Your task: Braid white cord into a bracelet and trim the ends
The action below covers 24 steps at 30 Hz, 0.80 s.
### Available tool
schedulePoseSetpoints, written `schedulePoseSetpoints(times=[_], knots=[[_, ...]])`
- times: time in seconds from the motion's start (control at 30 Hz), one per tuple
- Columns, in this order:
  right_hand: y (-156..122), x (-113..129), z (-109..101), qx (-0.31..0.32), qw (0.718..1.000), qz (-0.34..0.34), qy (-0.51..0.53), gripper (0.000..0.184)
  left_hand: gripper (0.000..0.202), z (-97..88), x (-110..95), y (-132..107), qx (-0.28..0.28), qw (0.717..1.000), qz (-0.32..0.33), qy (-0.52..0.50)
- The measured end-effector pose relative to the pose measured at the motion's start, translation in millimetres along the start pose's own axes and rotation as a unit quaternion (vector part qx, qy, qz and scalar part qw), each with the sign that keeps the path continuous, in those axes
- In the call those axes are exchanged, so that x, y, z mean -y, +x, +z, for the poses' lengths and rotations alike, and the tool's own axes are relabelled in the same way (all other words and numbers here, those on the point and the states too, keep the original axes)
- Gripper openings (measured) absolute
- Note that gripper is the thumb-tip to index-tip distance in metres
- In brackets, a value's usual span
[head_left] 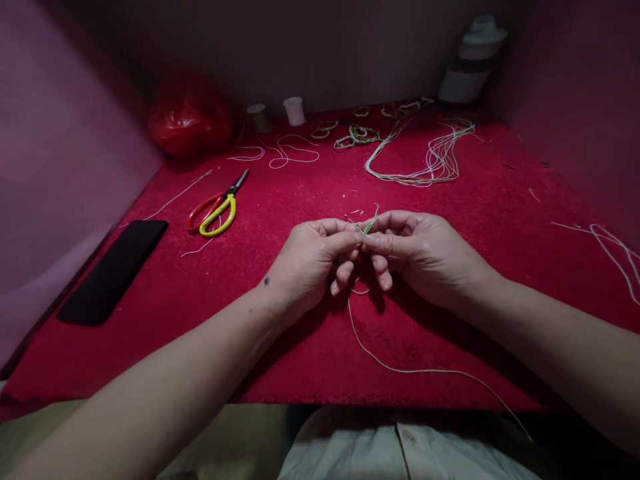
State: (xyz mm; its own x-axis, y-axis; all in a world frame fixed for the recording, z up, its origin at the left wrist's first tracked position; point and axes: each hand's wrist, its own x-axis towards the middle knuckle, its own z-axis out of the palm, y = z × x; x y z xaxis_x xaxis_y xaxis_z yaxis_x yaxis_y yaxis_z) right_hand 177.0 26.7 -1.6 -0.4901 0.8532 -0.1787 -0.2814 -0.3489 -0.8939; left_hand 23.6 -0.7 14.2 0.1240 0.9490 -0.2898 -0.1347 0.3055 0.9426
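Observation:
Above the middle of the red cloth, my left hand (320, 253) and my right hand (423, 250) meet fingertip to fingertip. Thumb and forefinger of each pinch a small green-and-white knotted cord piece (369, 227), whose green tip sticks up between them. Part of the piece is hidden behind the fingers. Below the hands a long thin pale cord (395, 369) trails over the cloth and past the table's front edge; its upper end loops under my fingers. Tiny white scraps (355, 212) lie just beyond the fingertips.
Left lie scissors (220, 212) with one red and one yellow handle, and a black phone (115, 270). Behind are a red plastic bag (187, 123), thread spools (295, 111), braided cord loops (357, 137), a cord bundle (415, 177) and a bottle (473, 63). Pink walls flank the table.

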Motion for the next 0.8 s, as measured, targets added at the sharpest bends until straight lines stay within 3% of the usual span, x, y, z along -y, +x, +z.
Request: schedulePoseSetpoints(times=[0.43,0.8], knots=[[2.5,0.5,-1.4,0.003,0.999,0.038,0.02,0.038,0.01,0.9,-1.5,0.4,-0.004,1.0,-0.008,0.015],[2.0,-1.2,-5.3,0.004,0.999,0.046,0.019,0.022,0.018,-5.1,-4.2,3.0,0.065,0.997,-0.05,-0.007]])
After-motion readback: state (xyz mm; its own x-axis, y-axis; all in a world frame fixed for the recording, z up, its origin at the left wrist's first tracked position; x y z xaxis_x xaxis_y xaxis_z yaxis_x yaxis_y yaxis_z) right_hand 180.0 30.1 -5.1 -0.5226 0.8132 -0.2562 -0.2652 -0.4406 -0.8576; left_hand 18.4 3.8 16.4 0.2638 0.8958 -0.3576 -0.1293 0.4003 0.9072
